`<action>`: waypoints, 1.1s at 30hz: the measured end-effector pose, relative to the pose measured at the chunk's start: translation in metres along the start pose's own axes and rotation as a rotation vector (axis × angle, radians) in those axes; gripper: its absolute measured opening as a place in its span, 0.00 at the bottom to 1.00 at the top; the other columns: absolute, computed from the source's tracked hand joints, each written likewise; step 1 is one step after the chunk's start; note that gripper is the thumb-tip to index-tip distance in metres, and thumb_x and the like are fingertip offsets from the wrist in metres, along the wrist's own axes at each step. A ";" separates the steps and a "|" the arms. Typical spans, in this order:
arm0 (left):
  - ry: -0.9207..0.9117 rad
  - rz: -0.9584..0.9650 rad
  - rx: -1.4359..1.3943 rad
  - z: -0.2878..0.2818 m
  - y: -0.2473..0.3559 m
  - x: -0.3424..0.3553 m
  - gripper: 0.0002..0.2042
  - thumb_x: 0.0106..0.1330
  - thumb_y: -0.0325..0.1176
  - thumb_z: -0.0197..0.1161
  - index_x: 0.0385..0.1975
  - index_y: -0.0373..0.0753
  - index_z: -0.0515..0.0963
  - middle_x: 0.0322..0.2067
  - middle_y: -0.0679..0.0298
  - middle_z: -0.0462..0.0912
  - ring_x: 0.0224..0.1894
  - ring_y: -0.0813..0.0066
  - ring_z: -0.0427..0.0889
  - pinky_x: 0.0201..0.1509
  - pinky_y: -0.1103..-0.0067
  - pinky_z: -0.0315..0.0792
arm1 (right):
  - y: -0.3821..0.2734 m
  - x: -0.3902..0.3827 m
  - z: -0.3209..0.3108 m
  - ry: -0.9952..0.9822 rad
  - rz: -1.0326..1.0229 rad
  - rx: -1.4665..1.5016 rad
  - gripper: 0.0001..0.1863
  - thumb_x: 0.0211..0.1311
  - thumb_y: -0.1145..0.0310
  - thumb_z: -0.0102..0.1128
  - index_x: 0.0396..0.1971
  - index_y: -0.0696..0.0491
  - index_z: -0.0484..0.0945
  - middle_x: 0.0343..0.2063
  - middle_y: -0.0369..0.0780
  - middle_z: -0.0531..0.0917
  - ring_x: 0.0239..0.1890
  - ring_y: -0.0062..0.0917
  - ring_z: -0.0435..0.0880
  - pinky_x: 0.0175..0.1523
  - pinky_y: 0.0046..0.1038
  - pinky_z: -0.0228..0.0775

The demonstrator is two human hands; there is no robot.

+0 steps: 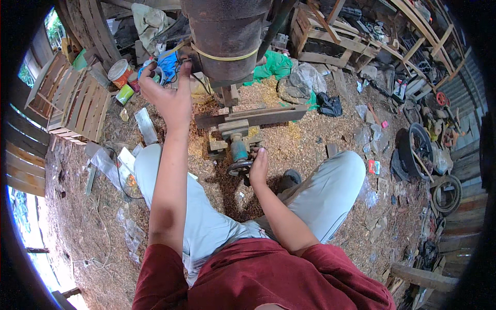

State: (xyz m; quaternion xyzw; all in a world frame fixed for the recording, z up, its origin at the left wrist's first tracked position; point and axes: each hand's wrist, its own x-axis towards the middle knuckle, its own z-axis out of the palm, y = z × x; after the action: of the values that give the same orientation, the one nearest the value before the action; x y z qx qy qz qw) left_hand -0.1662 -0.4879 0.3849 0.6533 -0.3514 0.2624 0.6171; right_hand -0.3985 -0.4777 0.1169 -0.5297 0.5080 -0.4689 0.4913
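My right hand (259, 166) is closed on the rim of a small dark handwheel (239, 167), below a worn teal metal housing (238, 150). Up and to the left, my left hand (168, 98) is raised beside a large rusty cylindrical machine body (227, 31) with a yellow band (227, 57) around it. Its thumb and a bent finger are apart, the thumb close to a small dark fitting on the machine's side; whether they touch is unclear. Beneath the machine head, a long wooden piece (276, 115) lies crosswise behind a wooden block (233, 127).
Wood shavings and scraps cover the floor around my legs. A slatted crate (80, 103) and a red paint can (120, 71) stand at left. A green sack (271, 67) lies behind the machine. At right are a black basin (416, 150) and coiled rings (446, 195).
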 end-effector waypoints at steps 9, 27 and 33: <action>0.011 0.046 -0.033 0.001 -0.002 0.005 0.39 0.61 0.51 0.80 0.61 0.31 0.67 0.55 0.50 0.72 0.60 0.54 0.69 0.69 0.60 0.59 | -0.011 -0.005 0.000 0.035 0.033 -0.105 0.26 0.86 0.53 0.35 0.48 0.60 0.78 0.41 0.46 0.83 0.44 0.36 0.81 0.55 0.36 0.71; -0.169 -0.097 -0.213 -0.018 -0.038 0.006 0.36 0.67 0.46 0.77 0.63 0.30 0.65 0.59 0.51 0.71 0.61 0.61 0.72 0.69 0.65 0.65 | 0.023 0.001 0.001 0.041 0.153 0.051 0.29 0.87 0.48 0.33 0.47 0.58 0.78 0.38 0.41 0.81 0.42 0.27 0.78 0.54 0.33 0.70; -0.150 -0.069 -0.117 -0.021 -0.047 0.006 0.30 0.74 0.45 0.71 0.64 0.32 0.65 0.55 0.55 0.75 0.58 0.70 0.75 0.64 0.73 0.69 | 0.037 0.008 -0.004 -0.007 0.150 0.019 0.26 0.86 0.50 0.37 0.46 0.58 0.77 0.39 0.40 0.80 0.41 0.27 0.75 0.53 0.31 0.68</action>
State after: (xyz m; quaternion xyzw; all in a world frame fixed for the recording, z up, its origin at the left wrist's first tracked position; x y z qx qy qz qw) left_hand -0.1240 -0.4680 0.3626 0.6455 -0.3887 0.1705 0.6349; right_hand -0.4052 -0.4863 0.0801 -0.4870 0.5401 -0.4336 0.5320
